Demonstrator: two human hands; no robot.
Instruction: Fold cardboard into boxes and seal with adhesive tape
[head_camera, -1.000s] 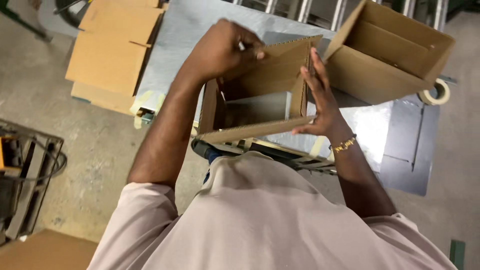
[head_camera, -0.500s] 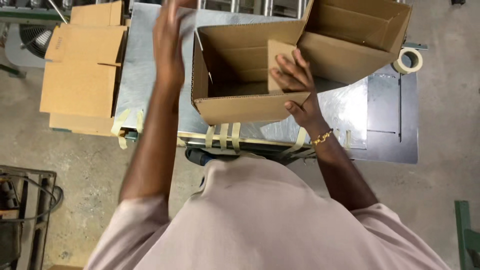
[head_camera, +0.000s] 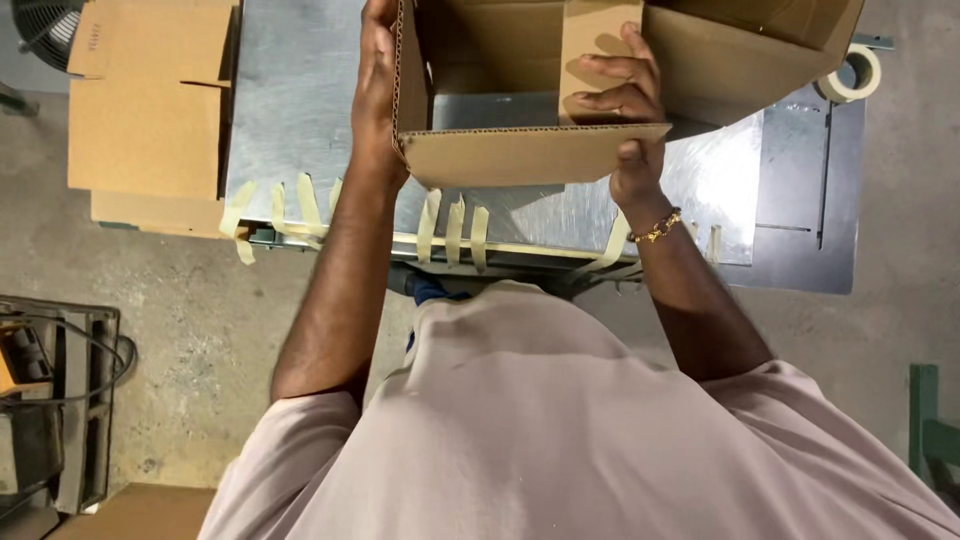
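Note:
An open brown cardboard box (head_camera: 520, 150) stands on the shiny metal table (head_camera: 290, 110) in front of me. My left hand (head_camera: 378, 90) lies flat against the box's left outer wall, fingers pointing away from me. My right hand (head_camera: 622, 100) grips the box's right side, fingers curled over an upright flap and thumb near the near flap's corner. A gold bracelet circles that wrist. Through the box's open middle I see the metal tabletop.
Several strips of masking tape (head_camera: 452, 225) hang off the table's near edge. A stack of flat cardboard (head_camera: 150, 100) lies at the left. Another open box (head_camera: 770, 40) sits behind, and a tape roll (head_camera: 852, 72) at the right. A wire cart (head_camera: 55, 400) stands on the floor at lower left.
My left hand has come down from the air onto the box's left wall. The box has shifted nearer and squarer between both hands.

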